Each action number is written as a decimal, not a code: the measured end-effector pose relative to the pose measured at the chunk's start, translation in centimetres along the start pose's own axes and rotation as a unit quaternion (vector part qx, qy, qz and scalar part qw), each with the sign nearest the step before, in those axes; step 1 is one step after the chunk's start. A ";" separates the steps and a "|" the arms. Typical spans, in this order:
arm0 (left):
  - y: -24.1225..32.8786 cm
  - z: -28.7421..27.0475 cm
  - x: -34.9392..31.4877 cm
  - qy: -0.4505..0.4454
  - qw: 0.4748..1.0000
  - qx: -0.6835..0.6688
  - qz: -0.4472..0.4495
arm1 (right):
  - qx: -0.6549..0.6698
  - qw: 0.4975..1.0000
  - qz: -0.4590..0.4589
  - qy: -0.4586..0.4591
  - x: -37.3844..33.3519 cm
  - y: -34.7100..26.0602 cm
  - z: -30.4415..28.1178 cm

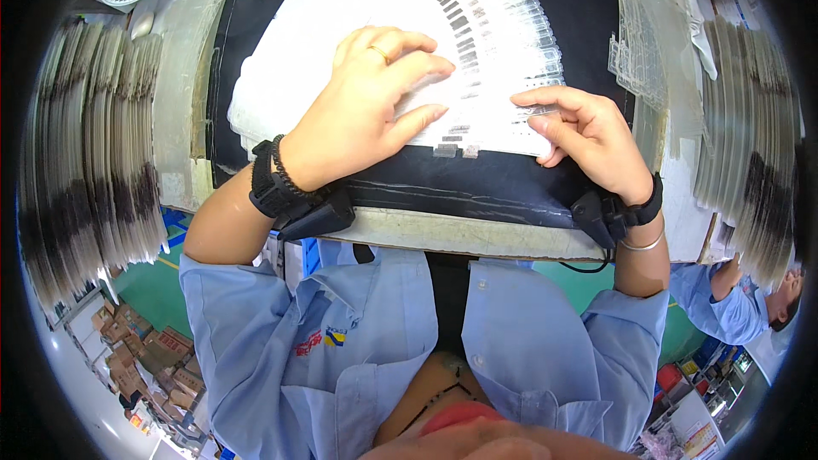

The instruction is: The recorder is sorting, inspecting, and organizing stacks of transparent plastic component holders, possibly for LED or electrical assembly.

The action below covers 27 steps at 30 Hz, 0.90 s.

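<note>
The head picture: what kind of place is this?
Probably a factory workshop, though I can't be sure. Tall stacks of sheets flank the worktable, cardboard boxes are piled at lower left, and another person is dressed in similar blue.

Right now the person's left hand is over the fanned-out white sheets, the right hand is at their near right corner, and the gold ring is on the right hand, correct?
Not quite: the gold ring is on the left hand, not the right hand, as the head view shows. The rest about the fanned-out white sheets stands.
</note>
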<state>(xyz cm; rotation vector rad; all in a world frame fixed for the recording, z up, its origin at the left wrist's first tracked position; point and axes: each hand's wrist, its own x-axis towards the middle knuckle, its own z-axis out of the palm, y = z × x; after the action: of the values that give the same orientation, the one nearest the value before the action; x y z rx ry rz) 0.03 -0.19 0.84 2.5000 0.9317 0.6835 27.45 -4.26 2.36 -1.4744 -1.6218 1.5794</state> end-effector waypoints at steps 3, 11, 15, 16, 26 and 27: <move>0.2 0.2 -0.1 -0.024 1.000 0.016 0.010 | 0.015 0.999 -0.027 -0.030 0.1 0.3 -0.3; 0.5 0.5 -0.2 -0.040 0.998 0.042 0.000 | -0.021 0.999 -0.025 0.001 0.0 -0.2 0.4; 0.8 0.8 -0.3 -0.026 0.996 0.082 -0.005 | 0.002 1.000 -0.006 0.005 0.1 0.0 0.3; 0.9 0.9 -0.3 -0.025 0.995 0.091 -0.005 | 0.002 1.000 -0.006 0.005 0.1 0.1 0.3; 0.9 1.2 -0.3 -0.019 0.993 0.117 -0.020 | -0.032 0.999 -0.015 0.023 -0.1 -0.4 0.7; 0.9 1.2 -0.3 -0.019 0.992 0.123 -0.018 | -0.040 0.999 -0.013 0.023 -0.1 -0.4 0.6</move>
<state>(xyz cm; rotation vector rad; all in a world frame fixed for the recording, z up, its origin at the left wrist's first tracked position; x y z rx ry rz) 1.00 -1.25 0.23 2.6900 1.1046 0.5357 26.78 -4.53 2.55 -1.5133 -1.6881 1.4725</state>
